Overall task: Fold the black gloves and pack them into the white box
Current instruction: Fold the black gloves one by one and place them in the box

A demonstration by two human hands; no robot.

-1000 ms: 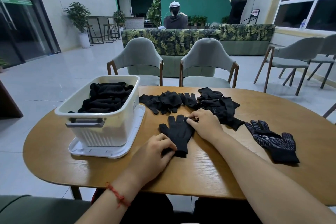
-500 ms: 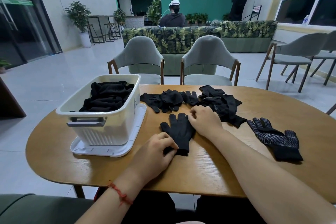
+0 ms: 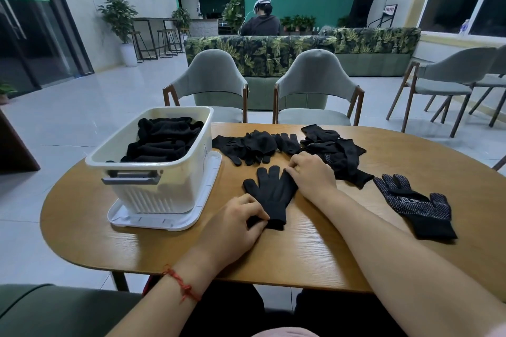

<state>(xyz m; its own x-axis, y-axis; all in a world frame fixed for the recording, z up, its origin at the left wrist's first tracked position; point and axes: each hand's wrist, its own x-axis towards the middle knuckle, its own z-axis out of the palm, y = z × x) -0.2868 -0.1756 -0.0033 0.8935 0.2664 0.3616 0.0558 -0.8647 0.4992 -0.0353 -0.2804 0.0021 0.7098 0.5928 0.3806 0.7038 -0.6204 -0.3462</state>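
— Report on the table centre.
— Found one black glove [image 3: 271,194] laid flat on the oval wooden table [image 3: 301,254], fingers pointing away. Pinched at the cuff by the left hand [image 3: 232,224]; red string bracelet [image 3: 180,282] noted at that wrist. Held at the finger end under the curled fingers of the right hand [image 3: 312,175].
— Confirm the white box [image 3: 153,191].
— Located at left, standing on a flat white lid [image 3: 164,223]. Loaded with folded gloves [image 3: 161,142], close to the rim.
— List the remainder.
— Recorded a left heap [image 3: 252,145] and a right heap [image 3: 334,150] of loose black gloves beyond the hands. Recorded one dotted glove [image 3: 416,205] lying apart at right.
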